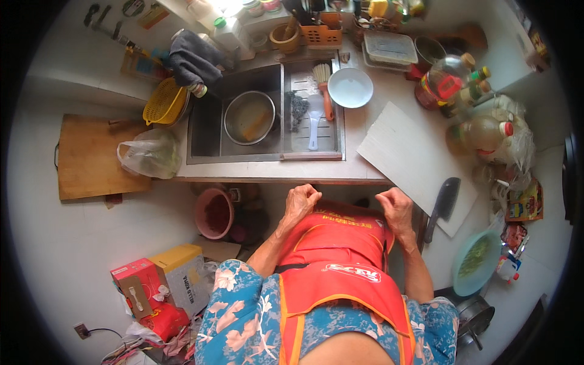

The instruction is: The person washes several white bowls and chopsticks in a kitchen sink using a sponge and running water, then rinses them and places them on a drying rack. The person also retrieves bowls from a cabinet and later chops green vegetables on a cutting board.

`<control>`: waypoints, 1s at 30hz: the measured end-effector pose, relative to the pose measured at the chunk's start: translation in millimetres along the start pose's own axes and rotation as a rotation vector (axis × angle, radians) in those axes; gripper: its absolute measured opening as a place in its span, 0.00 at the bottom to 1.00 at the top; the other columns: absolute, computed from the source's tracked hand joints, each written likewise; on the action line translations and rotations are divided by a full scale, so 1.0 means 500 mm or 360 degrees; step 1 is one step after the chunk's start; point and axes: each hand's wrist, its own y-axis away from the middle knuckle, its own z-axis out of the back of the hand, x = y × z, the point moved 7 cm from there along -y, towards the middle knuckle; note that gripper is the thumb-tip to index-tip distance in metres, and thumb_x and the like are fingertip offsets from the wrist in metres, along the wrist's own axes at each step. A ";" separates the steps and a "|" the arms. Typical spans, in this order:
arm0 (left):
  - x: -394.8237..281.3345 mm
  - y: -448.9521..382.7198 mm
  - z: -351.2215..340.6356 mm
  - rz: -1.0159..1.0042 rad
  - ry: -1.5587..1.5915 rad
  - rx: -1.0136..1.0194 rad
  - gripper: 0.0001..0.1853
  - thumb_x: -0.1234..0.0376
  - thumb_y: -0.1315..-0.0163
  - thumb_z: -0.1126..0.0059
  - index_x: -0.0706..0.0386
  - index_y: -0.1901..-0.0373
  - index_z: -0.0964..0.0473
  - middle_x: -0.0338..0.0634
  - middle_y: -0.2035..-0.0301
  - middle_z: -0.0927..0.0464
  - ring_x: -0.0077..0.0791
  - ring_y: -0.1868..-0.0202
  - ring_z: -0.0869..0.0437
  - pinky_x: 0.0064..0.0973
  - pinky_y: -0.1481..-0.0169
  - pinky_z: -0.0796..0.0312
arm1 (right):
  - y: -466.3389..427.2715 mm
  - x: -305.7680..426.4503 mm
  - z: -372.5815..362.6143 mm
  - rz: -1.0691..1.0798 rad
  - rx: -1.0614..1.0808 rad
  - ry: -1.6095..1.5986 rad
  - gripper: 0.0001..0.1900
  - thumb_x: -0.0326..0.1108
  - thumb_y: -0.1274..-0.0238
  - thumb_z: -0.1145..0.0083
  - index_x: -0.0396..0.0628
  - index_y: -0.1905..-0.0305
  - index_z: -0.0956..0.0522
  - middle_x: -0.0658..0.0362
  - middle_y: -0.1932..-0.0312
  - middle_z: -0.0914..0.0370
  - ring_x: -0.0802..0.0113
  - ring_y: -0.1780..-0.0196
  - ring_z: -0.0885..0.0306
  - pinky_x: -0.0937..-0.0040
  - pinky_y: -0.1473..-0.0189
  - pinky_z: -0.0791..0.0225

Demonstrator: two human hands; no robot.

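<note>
My left hand [303,200] is loosely curled beside the far left edge of the red apron [333,273] that I wear. Across from it, my right hand [396,209] has its fingers bent in by the apron's right side. No object shows in either hand. Both are just before the counter's front edge [273,177]. Beyond them, a steel basin [249,117] with cloudy liquid and a yellowish piece stands in the sink [207,148]. To the right, a kitchen knife [442,207] lies across the corner of a white board [401,146].
On the drainer are a scrub brush [325,93], a white scoop [314,121] and a dark scouring pad [297,109]. A white bowl [350,87] sits at its edge. Left are a plastic bag [153,155] and wooden board [96,157]; right, a basin of greens [477,262] and several bottles [486,132].
</note>
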 end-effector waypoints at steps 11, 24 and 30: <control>-0.070 -0.077 0.394 -0.0848 0.0352 -0.0724 0.06 0.71 0.41 0.35 0.64 0.71 0.23 0.43 0.83 0.26 0.26 0.81 0.27 0.31 0.75 0.34 | -0.196 0.369 -0.356 0.0451 -0.0141 -0.0256 0.16 0.24 0.46 0.33 0.42 0.76 0.34 0.55 0.74 0.24 0.64 0.72 0.25 0.69 0.68 0.32; 0.335 -0.063 0.773 -0.0058 -0.0072 -0.1542 0.40 0.71 0.44 0.36 0.68 0.29 0.44 0.58 0.31 0.40 0.51 0.28 0.41 0.39 0.24 0.49 | -0.231 0.282 -0.567 0.0299 0.0890 0.0010 0.12 0.29 0.37 0.41 0.37 0.51 0.19 0.46 0.64 0.15 0.58 0.62 0.15 0.64 0.60 0.24; 0.422 0.052 1.170 0.0018 -0.0409 -0.2242 0.41 0.71 0.44 0.35 0.68 0.30 0.44 0.63 0.34 0.39 0.58 0.31 0.38 0.43 0.26 0.46 | -0.242 0.359 -0.617 0.0256 0.1301 0.0086 0.12 0.29 0.32 0.45 0.34 0.49 0.20 0.49 0.65 0.15 0.67 0.60 0.15 0.71 0.56 0.24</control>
